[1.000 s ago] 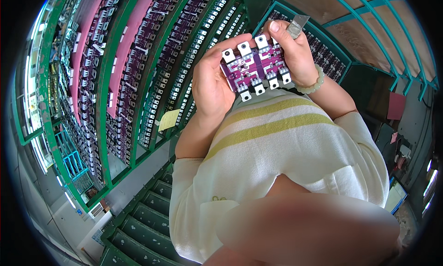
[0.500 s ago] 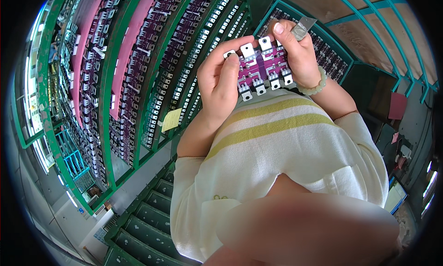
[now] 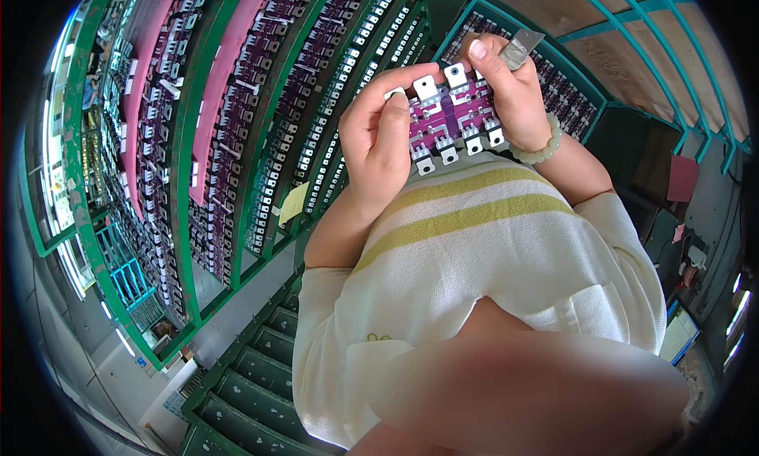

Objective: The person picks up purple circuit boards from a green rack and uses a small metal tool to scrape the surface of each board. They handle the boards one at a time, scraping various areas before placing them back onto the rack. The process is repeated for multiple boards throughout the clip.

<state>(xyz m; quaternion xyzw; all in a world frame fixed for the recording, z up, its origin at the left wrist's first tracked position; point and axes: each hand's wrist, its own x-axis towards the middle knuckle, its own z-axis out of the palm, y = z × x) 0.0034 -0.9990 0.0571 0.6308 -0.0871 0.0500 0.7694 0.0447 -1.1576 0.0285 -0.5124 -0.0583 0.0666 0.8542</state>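
Note:
Both my hands hold a small purple block of parts with white metal tabs [image 3: 453,124], raised in front of my chest. My left hand [image 3: 379,143] wraps its left side, thumb lying along the front and fingers curled over the top. My right hand [image 3: 506,92] grips the right side; its fingers also pinch a small grey flat piece [image 3: 520,48] near the top. A pale bead bracelet [image 3: 539,145] sits on my right wrist.
Green metal racks [image 3: 186,140] filled with rows of similar purple and white parts run along the left and behind my hands. Green trays [image 3: 253,369] lie stacked at the lower left. A dark box and a red piece [image 3: 681,179] are at the right.
Both hands have lifted the purple block a little higher and farther away. My left thumb has slid across the block's front, covering more of its left side.

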